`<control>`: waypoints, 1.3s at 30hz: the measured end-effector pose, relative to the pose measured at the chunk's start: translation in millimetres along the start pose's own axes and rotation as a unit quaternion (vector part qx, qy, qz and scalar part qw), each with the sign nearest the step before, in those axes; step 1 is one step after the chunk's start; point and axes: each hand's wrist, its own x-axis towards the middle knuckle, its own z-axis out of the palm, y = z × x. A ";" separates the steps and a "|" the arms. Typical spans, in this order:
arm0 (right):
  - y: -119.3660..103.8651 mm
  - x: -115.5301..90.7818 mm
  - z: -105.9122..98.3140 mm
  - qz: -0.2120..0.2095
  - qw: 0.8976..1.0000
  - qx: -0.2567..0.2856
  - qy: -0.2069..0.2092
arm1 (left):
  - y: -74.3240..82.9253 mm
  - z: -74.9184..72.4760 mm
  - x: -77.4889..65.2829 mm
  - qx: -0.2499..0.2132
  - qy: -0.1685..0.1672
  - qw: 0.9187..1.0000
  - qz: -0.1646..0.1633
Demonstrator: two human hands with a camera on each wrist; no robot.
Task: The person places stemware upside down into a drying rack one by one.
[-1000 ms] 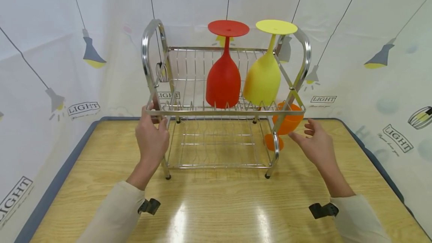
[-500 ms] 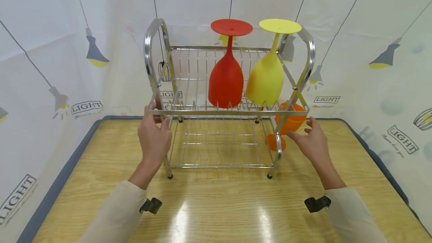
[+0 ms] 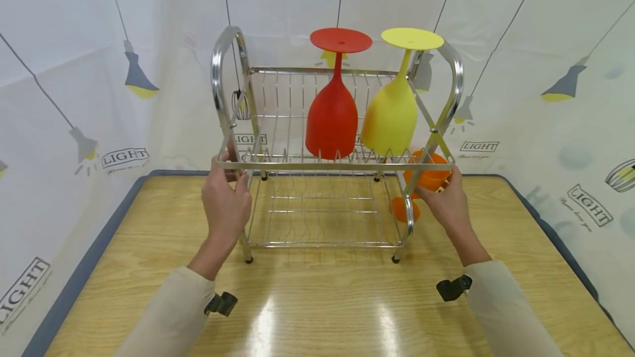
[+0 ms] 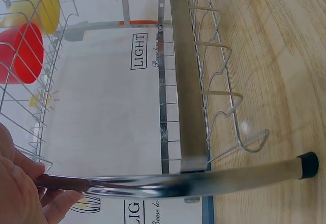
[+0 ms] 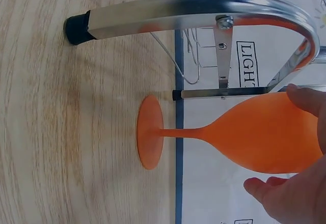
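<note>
A two-tier metal dish rack (image 3: 324, 166) stands on the table. On its upper tier, a red wine glass (image 3: 331, 120) and a yellow wine glass (image 3: 389, 117) sit upside down. My left hand (image 3: 225, 205) grips the rack's left side post, which passes between thumb and fingers in the left wrist view. An orange wine glass (image 5: 260, 132) stands upright on its foot beside the rack's right side. Around its bowl, my right hand (image 3: 444, 203) has curled its thumb and fingers; the rack partly hides this glass in the head view.
The wooden table (image 3: 317, 302) extends in front of the rack. A white printed curtain (image 3: 163, 65) hangs behind and at both sides. Wire slots (image 4: 224, 76) line the rack's lower tier.
My right hand has moved left to the orange wine glass and its fingers have closed in around the bowl. The left hand keeps its grip on the rack. The head view has shifted slightly.
</note>
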 end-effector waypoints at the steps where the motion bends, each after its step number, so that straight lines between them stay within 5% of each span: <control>1: 0.2 0.9 0.7 0.002 1.000 0.007 0.001 | -0.1 -0.1 -0.2 0.000 0.001 1.000 0.000; 20: -1.4 0.9 -4.9 0.003 1.000 -0.001 -0.005 | -3.8 1.4 -1.8 0.004 0.008 1.000 0.008; 39: -27.2 -16.2 -23.9 -0.070 0.996 0.042 0.030 | -5.0 1.9 -2.3 0.008 0.009 1.000 0.015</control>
